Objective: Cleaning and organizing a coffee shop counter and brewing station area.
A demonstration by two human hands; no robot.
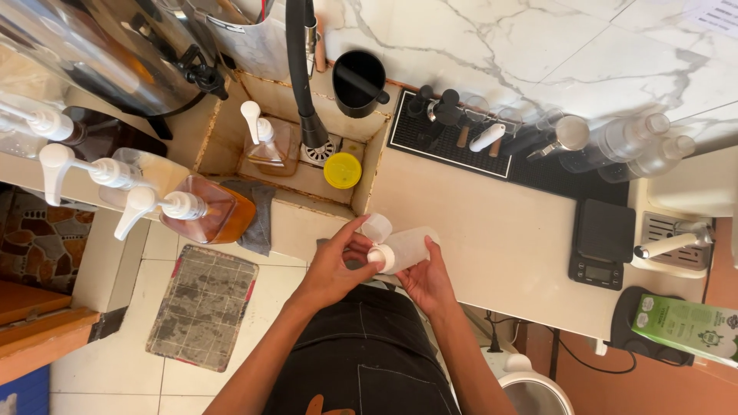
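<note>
- Head cam, top-down over a cream counter [492, 246] w/ a small sink [231, 131] set into it at left.
- R hand [429, 280] cupped under a translucent plastic squeeze bottle [407, 247], fingers curled round the body, thumb on the side; bottle lies roughly horizontal, neck pointing left, so the R hand acts as the steady support.
- L hand [334, 269] closed at the neck end, thumb + fingertips pinching the white cap [382, 257]; grip sits there prob. bc the cap is what's being turned or pressed — can't tell which, too small.
- A small clear flip lid or cup [377, 227] sits just above the fingers, touching the bottle end; unsure if it's hinged to the cap.
- Bottle is held in the air just off the counter's front edge, over the person's dark apron [361, 353], near the sink's R corner.
- In the sink: black faucet hose [300, 69] hanging to the drain, soap pump bottle [265, 142], yellow round lid [342, 170].
- Left shelf: amber syrup pump bottle [204, 211] + other pump bottles, nozzles facing out for easy reach.
- Back: black bar mat [453, 146] w/ tools + clear bottles lying on it; black cup [359, 81] beside.
- Right: black digital scale [602, 242], well apart from the hands.
- Grey cloth [257, 219] draped over the sink's front edge.
</note>
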